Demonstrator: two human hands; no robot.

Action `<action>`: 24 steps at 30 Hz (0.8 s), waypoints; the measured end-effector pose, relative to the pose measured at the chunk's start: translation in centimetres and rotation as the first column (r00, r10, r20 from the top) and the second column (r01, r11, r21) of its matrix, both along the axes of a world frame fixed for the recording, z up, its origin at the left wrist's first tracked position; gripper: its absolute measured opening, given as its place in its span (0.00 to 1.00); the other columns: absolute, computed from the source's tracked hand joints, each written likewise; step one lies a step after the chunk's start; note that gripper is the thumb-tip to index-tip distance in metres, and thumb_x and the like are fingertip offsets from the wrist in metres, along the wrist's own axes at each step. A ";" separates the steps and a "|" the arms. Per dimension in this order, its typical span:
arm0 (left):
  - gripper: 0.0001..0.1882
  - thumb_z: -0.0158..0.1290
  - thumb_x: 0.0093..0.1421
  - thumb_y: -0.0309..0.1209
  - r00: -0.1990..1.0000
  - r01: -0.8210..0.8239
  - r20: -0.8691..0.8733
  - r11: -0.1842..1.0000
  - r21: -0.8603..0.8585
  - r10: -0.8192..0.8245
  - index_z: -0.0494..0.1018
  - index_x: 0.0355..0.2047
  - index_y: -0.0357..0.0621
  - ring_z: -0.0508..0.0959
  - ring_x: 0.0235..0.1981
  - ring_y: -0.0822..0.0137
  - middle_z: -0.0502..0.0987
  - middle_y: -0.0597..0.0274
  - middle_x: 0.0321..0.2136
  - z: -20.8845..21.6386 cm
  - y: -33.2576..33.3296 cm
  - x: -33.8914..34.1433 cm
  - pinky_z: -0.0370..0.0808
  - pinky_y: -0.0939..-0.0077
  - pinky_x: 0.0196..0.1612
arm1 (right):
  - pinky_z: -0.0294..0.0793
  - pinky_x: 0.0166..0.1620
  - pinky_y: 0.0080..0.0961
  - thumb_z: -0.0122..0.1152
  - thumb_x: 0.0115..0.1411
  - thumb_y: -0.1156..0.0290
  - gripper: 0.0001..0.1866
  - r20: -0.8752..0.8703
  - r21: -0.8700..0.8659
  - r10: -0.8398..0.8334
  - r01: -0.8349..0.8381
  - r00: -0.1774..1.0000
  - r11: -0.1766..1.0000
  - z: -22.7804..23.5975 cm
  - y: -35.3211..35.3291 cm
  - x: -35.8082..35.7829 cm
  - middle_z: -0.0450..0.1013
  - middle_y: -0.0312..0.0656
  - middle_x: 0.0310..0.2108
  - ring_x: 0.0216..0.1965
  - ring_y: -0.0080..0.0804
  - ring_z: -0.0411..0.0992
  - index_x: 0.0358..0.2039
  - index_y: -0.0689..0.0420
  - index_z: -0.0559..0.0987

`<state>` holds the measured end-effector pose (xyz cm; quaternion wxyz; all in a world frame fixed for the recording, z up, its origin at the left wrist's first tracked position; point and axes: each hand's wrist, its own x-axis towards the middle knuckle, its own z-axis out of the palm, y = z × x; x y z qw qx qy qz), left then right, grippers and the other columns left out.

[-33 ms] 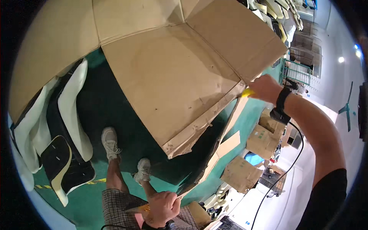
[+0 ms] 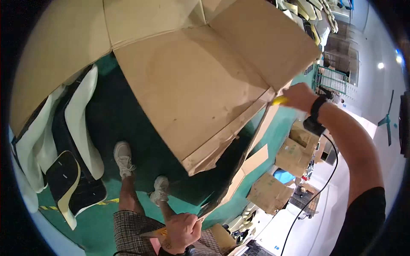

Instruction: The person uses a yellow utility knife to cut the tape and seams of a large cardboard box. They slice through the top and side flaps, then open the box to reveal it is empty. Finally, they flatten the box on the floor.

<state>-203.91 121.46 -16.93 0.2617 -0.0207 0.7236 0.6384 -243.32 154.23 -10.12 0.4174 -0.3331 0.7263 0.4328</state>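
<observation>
A large open cardboard box fills the upper middle, its near side cut into a ragged strip. My right hand is closed around a small yellow tool at the box's right corner; its working end is hidden or too small to tell. From that corner a narrow upright cardboard wall runs down toward me. My left hand is a fist at the wall's lower end, gripping its edge. A pointed orange-and-tan piece shows beside the left fist; I cannot tell whether it is held.
White and black moulded foam pieces lean at the left. More cardboard boxes stand on the green floor at the right. A black cable hangs from my right wrist. My shoes are below the box.
My right hand and the yellow tool have shifted slightly right, away from the box's corner. The box's near edge has moved a little. My left hand stays put.
</observation>
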 end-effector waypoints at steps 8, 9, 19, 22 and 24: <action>0.08 0.57 0.46 0.27 0.996 -0.093 -0.001 0.994 0.052 0.093 0.67 0.18 0.44 0.71 0.14 0.55 0.69 0.58 0.13 -1.4 0.2 0.4 0.68 0.63 0.18 | 0.72 0.33 0.36 0.59 0.53 0.49 0.20 -0.060 0.003 -0.003 0.003 0.998 1.000 0.4 -1.5 1.5 0.74 0.41 0.23 0.29 0.42 0.75 0.28 0.54 0.75; 0.08 0.57 0.46 0.26 0.994 -0.109 0.015 0.993 0.054 0.108 0.67 0.18 0.44 0.71 0.14 0.55 0.69 0.58 0.12 -1.1 0.4 0.6 0.68 0.64 0.18 | 0.72 0.32 0.37 0.60 0.52 0.49 0.19 0.058 -0.068 -0.028 0.032 0.998 0.997 -0.9 -2.8 2.4 0.73 0.42 0.22 0.27 0.43 0.74 0.28 0.54 0.75; 0.10 0.56 0.46 0.25 0.997 -0.081 0.002 0.992 0.101 0.081 0.65 0.15 0.43 0.70 0.13 0.56 0.68 0.58 0.11 -1.6 -0.4 0.5 0.67 0.66 0.18 | 0.71 0.27 0.39 0.56 0.56 0.49 0.20 -0.415 0.210 0.311 -0.242 0.855 0.947 12.4 6.1 -8.2 0.74 0.45 0.20 0.24 0.43 0.75 0.26 0.55 0.79; 0.10 0.55 0.47 0.25 0.999 -0.038 -0.012 0.998 0.048 0.038 0.63 0.15 0.44 0.70 0.13 0.58 0.68 0.59 0.12 -0.2 -0.3 -0.3 0.68 0.66 0.19 | 0.71 0.26 0.39 0.56 0.56 0.52 0.19 -0.301 0.001 0.149 -0.156 0.942 0.988 8.4 1.3 -5.6 0.74 0.46 0.21 0.23 0.43 0.74 0.26 0.57 0.78; 0.10 0.55 0.48 0.25 1.000 0.009 0.025 0.997 0.071 -0.011 0.64 0.16 0.44 0.71 0.13 0.58 0.67 0.58 0.12 -0.4 -0.5 0.0 0.68 0.66 0.19 | 0.73 0.28 0.38 0.57 0.56 0.52 0.18 -0.227 0.018 0.079 -0.076 0.971 0.997 5.7 0.2 -0.7 0.73 0.44 0.20 0.23 0.42 0.75 0.28 0.56 0.76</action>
